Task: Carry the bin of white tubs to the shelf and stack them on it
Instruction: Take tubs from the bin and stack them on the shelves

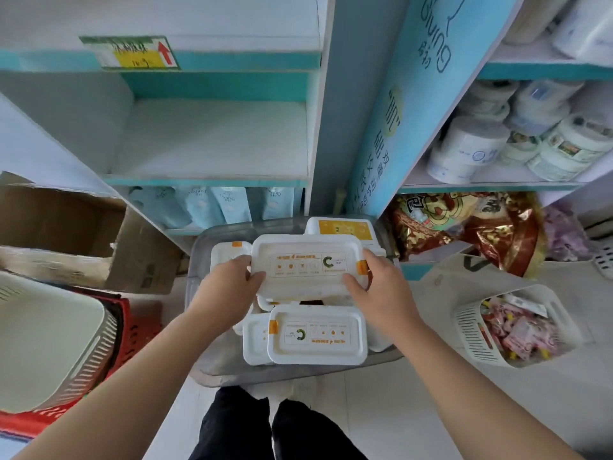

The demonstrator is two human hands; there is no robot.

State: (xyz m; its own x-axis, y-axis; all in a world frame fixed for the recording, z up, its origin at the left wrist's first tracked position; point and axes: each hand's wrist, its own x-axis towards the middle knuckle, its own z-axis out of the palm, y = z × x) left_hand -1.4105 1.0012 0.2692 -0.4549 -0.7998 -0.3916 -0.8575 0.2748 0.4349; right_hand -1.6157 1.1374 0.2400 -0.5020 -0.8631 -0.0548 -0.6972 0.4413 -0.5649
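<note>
A white tub [306, 265] is held level above the bin [229, 373], its printed lid up and an orange clip at its right end. The left hand [229, 283] clamps the tub's left end, thumb on the lid edge and fingers under. The right hand [378, 280] clamps the right end the same way, thumb near the clip. Both hands are closed on this one tub.

Below it more tubs lie in the bin: one with its label turned the other way [316, 335] nearest the person, others partly hidden beneath and behind, and one with a yellow top [341, 229] at the far side. The bin sits on the floor in front of the shelf [212, 137], whose middle level is bare and lies above and beyond the tub.

The step in hand looks like lifting the first tub up to that level. To do it well, keep the tub flat, grip the rim rather than the clip so the lid stays shut, and raise it clear of the shelf's front lip [205, 180] before pushing in. Setting it far back and hard against one side wall would leave room for neat stacks, labels facing the same way.

A cardboard box [66, 224] stands to the left, and a basket [517, 327] of packets to the right.
</note>
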